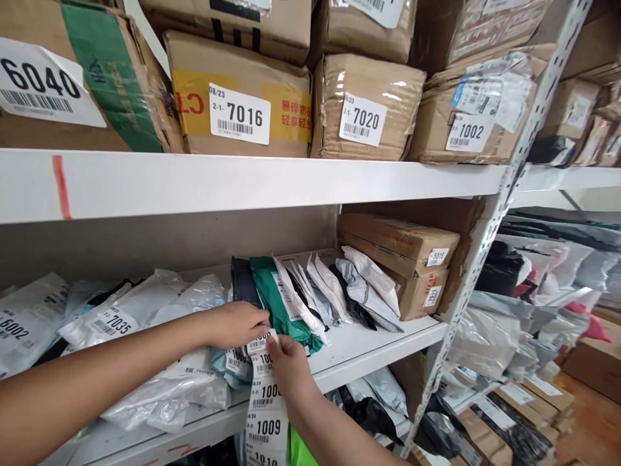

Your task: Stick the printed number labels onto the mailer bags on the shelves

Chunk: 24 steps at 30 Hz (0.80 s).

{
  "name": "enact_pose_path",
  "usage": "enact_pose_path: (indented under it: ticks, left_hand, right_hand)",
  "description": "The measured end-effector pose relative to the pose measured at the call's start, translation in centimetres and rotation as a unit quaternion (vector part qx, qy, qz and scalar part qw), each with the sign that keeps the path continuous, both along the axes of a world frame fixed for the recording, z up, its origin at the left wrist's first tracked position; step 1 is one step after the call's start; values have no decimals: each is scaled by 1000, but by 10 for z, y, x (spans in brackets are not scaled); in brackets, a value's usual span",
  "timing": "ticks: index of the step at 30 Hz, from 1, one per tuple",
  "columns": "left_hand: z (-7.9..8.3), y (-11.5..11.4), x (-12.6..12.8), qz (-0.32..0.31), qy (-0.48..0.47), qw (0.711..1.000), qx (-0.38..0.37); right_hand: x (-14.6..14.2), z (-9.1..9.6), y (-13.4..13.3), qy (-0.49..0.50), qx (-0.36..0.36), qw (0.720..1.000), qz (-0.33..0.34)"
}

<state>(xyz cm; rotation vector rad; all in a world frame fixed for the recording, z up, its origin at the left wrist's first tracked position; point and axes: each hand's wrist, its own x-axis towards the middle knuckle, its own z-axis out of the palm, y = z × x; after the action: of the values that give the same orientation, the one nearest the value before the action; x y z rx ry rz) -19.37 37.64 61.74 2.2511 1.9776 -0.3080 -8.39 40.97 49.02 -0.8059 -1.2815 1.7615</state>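
A long strip of white barcode labels [268, 427] hangs down in front of the middle shelf, printed with numbers such as 1009. My right hand [294, 369] pinches its upper right edge between thumb and fingers. At the strip's top end, my left hand [237, 323] has its fingers closed on the label there; the fingertips are partly hidden. Just behind both hands stands a green plastic mailer bag [279, 301], beside a dark mailer bag [244, 281]. A light blue bag with a label [236, 362] lies below my left hand.
White and grey mailer bags [361, 285] lean together to the right, by two stacked cartons [417, 246]. Clear-wrapped parcels [140, 317] lie left. A white shelf beam [242, 184] with labelled boxes runs above; a perforated upright [480, 265] stands right. More parcels fill the lower shelf.
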Motion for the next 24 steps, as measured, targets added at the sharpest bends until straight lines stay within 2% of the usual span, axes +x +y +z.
enact_pose_path:
  ticks: [4, 10, 15, 19, 24]
  left_hand:
    - [6, 0, 5, 28, 8, 999, -16]
    - [-1, 6, 6, 42, 45, 998, 11]
    - [-15, 14, -1, 38, 37, 995, 84]
    - [-20, 16, 1, 35, 71, 992, 99]
    - [-23, 12, 13, 40, 126, 987, 95]
  right_hand:
    - [-3, 3, -3, -1, -50, 998, -45]
    - [12, 18, -13, 39, -128, 991, 26]
    - [10, 4, -4, 31, -142, 989, -19]
    - [6, -4, 2, -5, -135, 990, -45]
    - [13, 10, -5, 39, -164, 985, 21]
